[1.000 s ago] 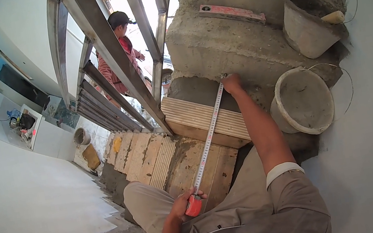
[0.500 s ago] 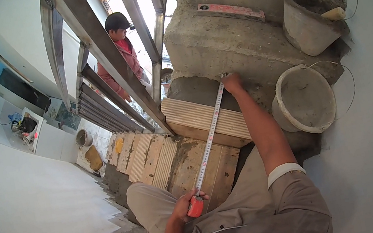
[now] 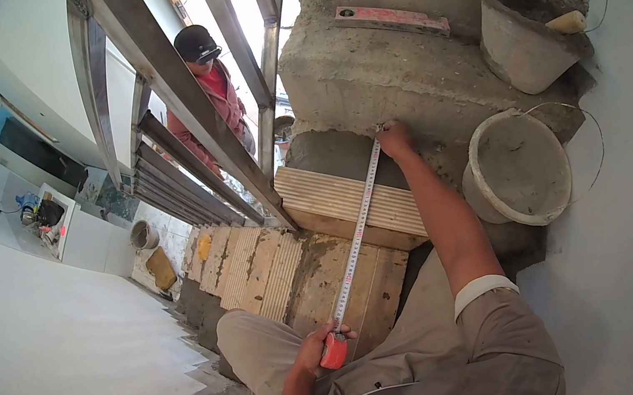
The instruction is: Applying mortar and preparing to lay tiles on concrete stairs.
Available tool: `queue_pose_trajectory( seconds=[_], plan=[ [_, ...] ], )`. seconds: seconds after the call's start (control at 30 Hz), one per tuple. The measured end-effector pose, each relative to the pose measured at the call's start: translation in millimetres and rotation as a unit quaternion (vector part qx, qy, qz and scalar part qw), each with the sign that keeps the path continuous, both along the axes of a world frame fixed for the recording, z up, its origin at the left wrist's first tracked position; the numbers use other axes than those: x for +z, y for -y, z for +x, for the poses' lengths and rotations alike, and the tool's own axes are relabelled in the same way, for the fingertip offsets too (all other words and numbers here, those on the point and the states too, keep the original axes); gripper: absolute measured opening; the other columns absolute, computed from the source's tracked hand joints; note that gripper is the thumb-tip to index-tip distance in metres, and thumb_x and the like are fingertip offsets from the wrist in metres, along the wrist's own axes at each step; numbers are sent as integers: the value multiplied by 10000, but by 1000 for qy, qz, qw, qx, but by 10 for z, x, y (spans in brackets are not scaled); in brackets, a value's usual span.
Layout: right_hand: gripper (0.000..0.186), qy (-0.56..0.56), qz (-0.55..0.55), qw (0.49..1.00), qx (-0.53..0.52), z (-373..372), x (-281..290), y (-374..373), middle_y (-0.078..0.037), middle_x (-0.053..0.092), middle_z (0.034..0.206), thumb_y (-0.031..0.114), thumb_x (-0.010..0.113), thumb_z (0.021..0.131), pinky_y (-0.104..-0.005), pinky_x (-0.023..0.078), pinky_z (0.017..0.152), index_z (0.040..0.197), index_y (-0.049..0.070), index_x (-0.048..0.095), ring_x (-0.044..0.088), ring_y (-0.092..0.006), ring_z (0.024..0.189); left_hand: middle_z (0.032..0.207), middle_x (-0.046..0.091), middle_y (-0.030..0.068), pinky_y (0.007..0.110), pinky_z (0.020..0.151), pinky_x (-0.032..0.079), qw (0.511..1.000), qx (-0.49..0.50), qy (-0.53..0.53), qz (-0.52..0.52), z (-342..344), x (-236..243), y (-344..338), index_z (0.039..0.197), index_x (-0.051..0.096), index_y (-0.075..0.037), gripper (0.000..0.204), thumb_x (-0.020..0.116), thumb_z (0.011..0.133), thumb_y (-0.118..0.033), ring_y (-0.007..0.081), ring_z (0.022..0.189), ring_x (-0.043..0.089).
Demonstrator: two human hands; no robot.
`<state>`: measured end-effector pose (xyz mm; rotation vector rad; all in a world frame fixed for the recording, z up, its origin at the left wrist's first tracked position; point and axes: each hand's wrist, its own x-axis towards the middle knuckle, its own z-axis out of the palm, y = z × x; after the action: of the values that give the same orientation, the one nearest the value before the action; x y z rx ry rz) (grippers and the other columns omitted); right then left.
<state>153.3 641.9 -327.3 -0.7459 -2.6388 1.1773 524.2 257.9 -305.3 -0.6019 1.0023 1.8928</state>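
Note:
My left hand (image 3: 316, 353) is closed around the red case of a tape measure (image 3: 333, 350), close to my lap. The white blade runs taut and slanting up to my right hand (image 3: 393, 138), which pinches its far end at the foot of a cement stair riser (image 3: 390, 87). On its way the blade crosses a grooved, light wood-coloured tile (image 3: 316, 194) at the front edge of the step. Behind that tile lies a patch of grey mortar (image 3: 329, 151), partly covered by the blade and my right hand.
Right of my arm stands a mortar-stained bucket (image 3: 519, 168); above it, another bucket (image 3: 526, 42) holds a wooden-handled tool (image 3: 566, 24). A red spirit level (image 3: 392, 20) lies on a higher step. Metal railings (image 3: 184, 94) rise at left, with another person (image 3: 218, 96) beyond. Tiled steps (image 3: 252, 264) descend at left.
The other person beyond the railing has turned their head. My hands and the stretched tape measure have hardly moved.

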Motion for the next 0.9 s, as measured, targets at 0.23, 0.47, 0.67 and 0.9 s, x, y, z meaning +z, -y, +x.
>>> queue_pose_trajectory(
  seconds=[0.23, 0.47, 0.67, 0.9],
  plan=[
    [307, -7, 8, 1000, -17, -60, -93, -14, -205, 751, 948, 206, 761, 791, -424, 561, 824, 1027, 11, 741, 739, -337, 911, 1044, 750, 129, 290, 683, 555, 1000, 1, 6, -19, -11, 14, 3, 1101, 657, -23, 369, 489, 1095, -351, 148, 805, 674],
    [349, 16, -15, 1000, 10, -63, -88, -30, -261, 713, 1144, 216, 679, 846, -482, 550, 929, 1129, 14, 710, 688, -427, 1107, 1037, 750, 126, 283, 669, 548, 1000, 2, 7, -21, -9, 17, -4, 1091, 661, -26, 364, 496, 1093, -351, 137, 786, 669],
    [389, 28, -13, 999, 18, -51, -24, -24, -259, 703, 1183, 233, 699, 836, -482, 549, 942, 1165, 26, 700, 679, -422, 1131, 1033, 750, 124, 277, 663, 544, 1000, 1, 13, -29, -15, 8, -3, 1083, 666, -33, 365, 502, 1091, -359, 130, 770, 660],
    [328, 2, 14, 1000, 9, -12, -13, 41, -229, 733, 1044, 227, 746, 805, -448, 557, 869, 1060, 23, 723, 717, -377, 1015, 1053, 746, 152, 277, 768, 545, 1000, -5, 0, -25, 20, -8, 60, 1060, 668, -4, 387, 521, 1077, -361, 164, 900, 682]
  ],
)
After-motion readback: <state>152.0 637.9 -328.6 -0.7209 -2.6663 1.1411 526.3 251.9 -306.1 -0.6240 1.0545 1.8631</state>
